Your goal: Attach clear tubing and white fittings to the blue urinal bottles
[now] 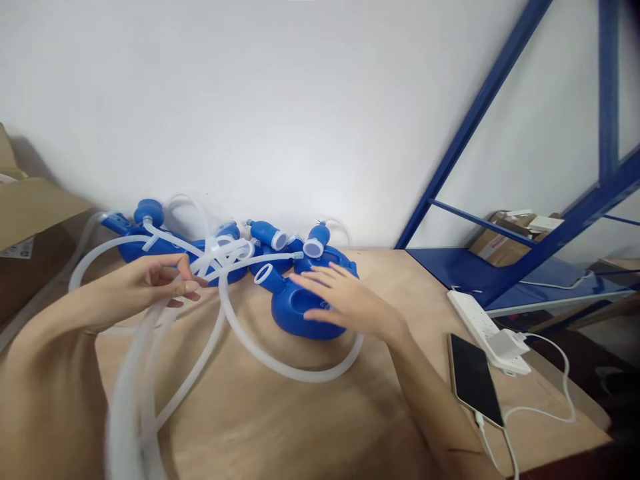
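My left hand [165, 280] has thumb and fingers curled together around translucent white tubing [127, 400]. The tubing hangs blurred below that hand toward the bottom edge and joins a tangle above it. My right hand [345, 300] is over a blue plastic urinal bottle [290, 320], its fingers spread and stretched out. Whether the fingertips touch the bottle I cannot tell. The bottle's round mouth with a white rim points up and left. A loop of white tube [295, 373] curves over the table in front of it.
More blue bottles [133, 250] with tubes and blue capped funnels [267, 233] stand along the wall. An open cardboard box [40, 220] is at left. On the right lie a phone [475, 377], a white power strip [483, 327] with charger, and a blue metal rack [470, 113].
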Demonstrator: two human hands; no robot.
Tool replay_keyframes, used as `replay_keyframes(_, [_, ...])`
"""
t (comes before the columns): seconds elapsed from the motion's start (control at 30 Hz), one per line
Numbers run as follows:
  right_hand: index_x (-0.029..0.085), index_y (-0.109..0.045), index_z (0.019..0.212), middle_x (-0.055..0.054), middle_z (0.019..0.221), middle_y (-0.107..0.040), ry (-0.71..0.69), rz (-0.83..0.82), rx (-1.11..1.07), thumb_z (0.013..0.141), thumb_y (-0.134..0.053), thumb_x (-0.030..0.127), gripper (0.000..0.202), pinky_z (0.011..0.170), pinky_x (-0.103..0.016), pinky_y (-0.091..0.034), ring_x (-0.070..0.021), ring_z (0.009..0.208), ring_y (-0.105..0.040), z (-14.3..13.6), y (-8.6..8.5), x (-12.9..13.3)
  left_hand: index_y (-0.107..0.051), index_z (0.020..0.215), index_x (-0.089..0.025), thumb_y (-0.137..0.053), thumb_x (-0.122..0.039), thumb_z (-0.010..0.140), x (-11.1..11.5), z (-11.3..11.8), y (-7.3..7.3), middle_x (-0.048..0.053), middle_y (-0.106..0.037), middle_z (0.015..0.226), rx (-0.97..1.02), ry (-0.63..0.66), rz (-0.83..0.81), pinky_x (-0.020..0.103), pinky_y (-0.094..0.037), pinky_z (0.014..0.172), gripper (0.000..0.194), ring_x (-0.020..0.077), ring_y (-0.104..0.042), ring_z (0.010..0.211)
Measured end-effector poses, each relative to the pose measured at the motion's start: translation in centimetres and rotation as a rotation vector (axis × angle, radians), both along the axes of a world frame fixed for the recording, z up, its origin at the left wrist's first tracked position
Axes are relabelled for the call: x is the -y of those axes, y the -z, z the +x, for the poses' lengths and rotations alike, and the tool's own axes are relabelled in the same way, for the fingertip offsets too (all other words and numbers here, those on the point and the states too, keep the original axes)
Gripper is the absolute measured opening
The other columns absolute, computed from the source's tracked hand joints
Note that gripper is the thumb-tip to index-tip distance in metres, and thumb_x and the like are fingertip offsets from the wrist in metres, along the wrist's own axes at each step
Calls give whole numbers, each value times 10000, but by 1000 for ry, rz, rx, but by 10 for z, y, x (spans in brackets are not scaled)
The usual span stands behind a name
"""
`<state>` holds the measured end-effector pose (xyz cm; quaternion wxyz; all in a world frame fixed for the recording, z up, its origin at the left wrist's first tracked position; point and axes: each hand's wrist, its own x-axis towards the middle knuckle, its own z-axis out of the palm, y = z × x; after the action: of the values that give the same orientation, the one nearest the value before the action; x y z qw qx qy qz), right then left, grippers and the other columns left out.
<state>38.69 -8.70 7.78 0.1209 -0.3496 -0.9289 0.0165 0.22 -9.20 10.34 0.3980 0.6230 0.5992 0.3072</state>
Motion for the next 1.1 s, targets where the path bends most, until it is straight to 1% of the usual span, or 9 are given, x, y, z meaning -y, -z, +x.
replay_keyframes(0.1, [251,-522,1564,-116,1590,-550,218,-114,53,1026,-498,638,663,1291,-641,-221,-361,1521,-444,4,8,-20,-517,1450,-339,-778,-597,723,-6,-5,5,75,-754,1242,-119,90,-88,298,-593,632,813,291,-761,919])
replay_keyframes(0.17, [233,-590,1512,-114,1546,-598,217,-184,55,1021,-475,667,665,1298,-615,-218,-355,1492,-485,6,10,-26,-361,1608,-318,-702,-547,733,-11,2,6,66,-760,1235,-265,110,-61,308,-582,642,966,282,-752,869])
replay_keyframes(0.3, [242,-672,1429,-103,1542,-603,166,-232,36,1009,-539,605,571,1273,-558,-294,-346,1472,-514,13,9,-30,-717,1325,-184,-507,-443,794,-24,25,8,60,-787,850,-567,118,152,421,-559,887,627,301,-716,813])
replay_keyframes(0.4, [286,-686,1407,-56,1520,-629,73,-296,-2,981,-592,598,537,1259,-523,-324,-326,1461,-534,22,8,-36,-784,1199,-214,-479,-386,772,-33,39,15,96,-816,1045,-588,171,264,480,-535,946,552,354,-734,940])
replay_keyframes(0.53, [315,-704,1374,-14,1443,-694,20,-310,-54,936,-665,600,523,1256,-499,-321,-301,1409,-585,28,9,-40,-802,1149,-286,-531,-353,721,-37,58,26,61,-794,1217,-521,234,311,453,-529,994,511,365,-719,1109])
replay_keyframes(0.73, [284,-692,1398,-67,1427,-702,63,-209,10,901,-725,553,566,1244,-572,-278,-358,1374,-601,22,13,-33,-664,939,-245,-540,-465,817,-30,85,32,79,-766,1038,-482,276,359,409,-525,879,281,306,-690,931])
replay_keyframes(0.83, [281,-690,1397,-56,1400,-721,47,-225,3,892,-747,533,567,1280,-596,-186,-344,1355,-620,21,14,-34,-531,848,-237,-421,-629,929,-30,98,40,73,-697,913,-464,275,306,406,-494,806,415,286,-654,855])
replay_keyframes(0.97, [284,-705,1378,-53,1399,-721,44,-235,-19,875,-760,558,576,1293,-590,-157,-340,1362,-616,25,14,-38,-551,1073,-197,-551,-811,818,-32,116,61,68,-670,852,-525,191,230,391,-463,697,665,313,-657,781])
replay_keyframes(1.1, [293,-711,1371,-45,1401,-719,45,-263,-13,859,-769,581,591,1298,-590,-146,-338,1356,-620,29,15,-42,-440,1474,-171,-625,-748,818,-33,122,81,162,-720,1208,-525,183,306,464,-518,870,893,395,-703,1036])
